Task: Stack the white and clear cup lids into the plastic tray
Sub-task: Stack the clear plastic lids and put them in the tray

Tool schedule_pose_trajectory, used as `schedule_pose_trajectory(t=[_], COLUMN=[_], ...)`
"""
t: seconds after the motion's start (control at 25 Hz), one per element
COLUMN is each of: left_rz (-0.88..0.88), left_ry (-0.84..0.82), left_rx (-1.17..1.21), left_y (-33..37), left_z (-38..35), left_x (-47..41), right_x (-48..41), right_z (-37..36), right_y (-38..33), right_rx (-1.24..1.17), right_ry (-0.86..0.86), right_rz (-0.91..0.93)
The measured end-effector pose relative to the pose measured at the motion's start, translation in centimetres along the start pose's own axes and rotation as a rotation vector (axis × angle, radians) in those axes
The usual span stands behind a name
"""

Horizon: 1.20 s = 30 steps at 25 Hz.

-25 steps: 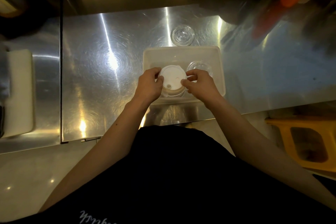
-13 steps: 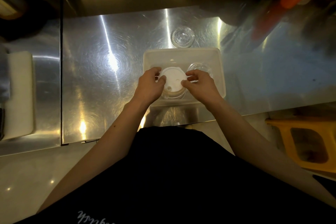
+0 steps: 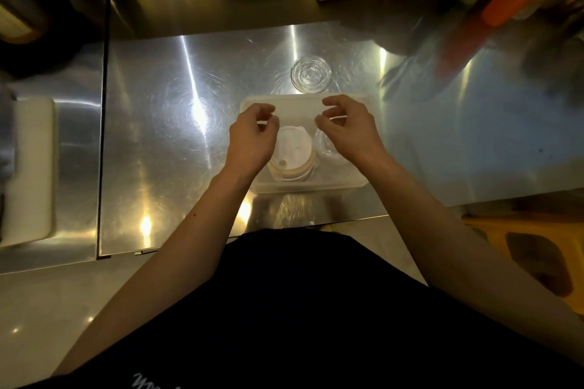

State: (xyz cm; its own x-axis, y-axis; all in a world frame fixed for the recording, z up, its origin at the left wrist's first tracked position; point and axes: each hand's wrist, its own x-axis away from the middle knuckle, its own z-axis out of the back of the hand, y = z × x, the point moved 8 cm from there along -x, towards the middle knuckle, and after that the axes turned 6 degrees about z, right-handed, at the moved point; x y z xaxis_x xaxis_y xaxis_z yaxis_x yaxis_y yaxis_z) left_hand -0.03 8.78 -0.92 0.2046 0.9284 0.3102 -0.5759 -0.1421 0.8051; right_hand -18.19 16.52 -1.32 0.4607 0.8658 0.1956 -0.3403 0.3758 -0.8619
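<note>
White lids (image 3: 292,153), stacked, sit in the tray (image 3: 355,185) beside clear lids (image 3: 325,148); the tray rests on our steel worktop (image 3: 158,151). More clear lids (image 3: 310,74) lie just beyond its far rim. Our left hand (image 3: 249,139) and right hand (image 3: 349,133) hover above, fingers loosely curled, holding nothing.

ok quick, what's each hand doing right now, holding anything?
Left hand: open, fingers curled, holding nothing, above the white lids.
Right hand: open, empty, above the tray.

lid stack (image 3: 294,151): white | tray (image 3: 303,191): translucent white | counter (image 3: 158,136): brushed silver | garment (image 3: 300,309): black | stool (image 3: 537,249): yellow
</note>
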Motion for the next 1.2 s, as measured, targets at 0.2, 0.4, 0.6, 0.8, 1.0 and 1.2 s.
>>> schedule_pose_trajectory(t=[0.2,0.4,0.6,0.8,1.0,1.2], left_rz=[-0.033,-0.033,-0.009,0.000,0.028,0.125], left_ry=[0.060,0.100,0.091,0.034,-0.076,-0.175], left_rx=[-0.020,-0.063,-0.081,-0.107,-0.137,-0.145], left_y=[2.3,4.7,5.7,5.9,4.8,2.6], left_z=[-0.5,-1.9,-2.8,-3.1,-3.6,-4.3], left_x=[-1.2,-2.8,-4.7,-7.6,-10.9,-14.2], right_x=[-2.4,-5.2,-7.7,-10.0,-11.9,-13.4], right_z=[1.9,3.3,4.0,3.7,2.4,0.9], right_y=[-1.1,-1.8,-2.3,-1.7,-1.1,0.4], right_rx=[0.003,0.061,0.089,0.121,0.160,0.157], right_ry=[-0.017,-0.046,-0.080,-0.073,-0.079,-0.075], right_rz=[0.065,0.122,0.146,0.093,-0.009,-0.155])
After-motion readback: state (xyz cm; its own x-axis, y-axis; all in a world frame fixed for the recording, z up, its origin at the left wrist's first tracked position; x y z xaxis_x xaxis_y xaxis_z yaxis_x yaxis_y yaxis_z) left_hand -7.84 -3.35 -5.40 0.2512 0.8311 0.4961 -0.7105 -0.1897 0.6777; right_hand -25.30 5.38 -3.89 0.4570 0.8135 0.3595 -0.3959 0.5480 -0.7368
